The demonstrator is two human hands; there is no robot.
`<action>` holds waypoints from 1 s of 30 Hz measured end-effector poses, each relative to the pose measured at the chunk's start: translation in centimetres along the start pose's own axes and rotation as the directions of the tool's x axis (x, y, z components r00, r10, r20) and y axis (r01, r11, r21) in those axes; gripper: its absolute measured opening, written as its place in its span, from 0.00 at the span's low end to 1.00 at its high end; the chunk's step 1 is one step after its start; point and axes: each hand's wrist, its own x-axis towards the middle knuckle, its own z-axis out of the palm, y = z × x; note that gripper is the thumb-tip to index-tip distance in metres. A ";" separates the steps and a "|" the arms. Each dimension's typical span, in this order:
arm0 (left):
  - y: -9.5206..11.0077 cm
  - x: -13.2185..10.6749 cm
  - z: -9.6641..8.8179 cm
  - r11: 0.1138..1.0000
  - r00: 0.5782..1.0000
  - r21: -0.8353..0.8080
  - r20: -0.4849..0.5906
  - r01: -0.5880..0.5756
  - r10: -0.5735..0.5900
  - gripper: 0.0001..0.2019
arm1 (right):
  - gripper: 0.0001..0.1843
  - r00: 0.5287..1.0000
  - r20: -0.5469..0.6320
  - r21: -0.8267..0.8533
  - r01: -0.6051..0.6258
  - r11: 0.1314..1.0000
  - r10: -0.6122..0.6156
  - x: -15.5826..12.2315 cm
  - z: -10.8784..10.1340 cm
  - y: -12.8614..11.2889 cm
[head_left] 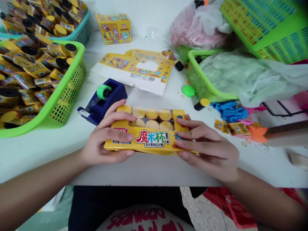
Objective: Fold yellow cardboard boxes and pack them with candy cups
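Note:
Between both hands is a yellow candy box (pixel 154 141) with Chinese lettering, held near the table's front edge. Through its window show several round yellow caps in two rows. My left hand (pixel 108 138) wraps the box's left end, thumb along the lower front edge and fingers over the top and face. At the other end my right hand (pixel 209 146) grips the box, its fingers on the front face. Just behind my left hand stands a blue tape dispenser (pixel 117 91) with a green roll of tape (pixel 104 91).
Left, a green basket (pixel 74 77) and a teal basket (pixel 84 30) hold many small yellow containers. Flat box blanks (pixel 149 81) and an upright yellow box (pixel 115 29) lie behind. Right are a green basket (pixel 207 80) with plastic bags, blue wrappers (pixel 229 111) and a black-and-yellow container (pixel 202 104).

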 end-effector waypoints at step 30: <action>3.4 -1.1 -1.5 0.900 0.973 0.379 0.159 -0.217 0.167 0.11 | 0.19 0.909 -0.012 -0.272 0.398 0.876 -0.417 -0.6 2.1 3.7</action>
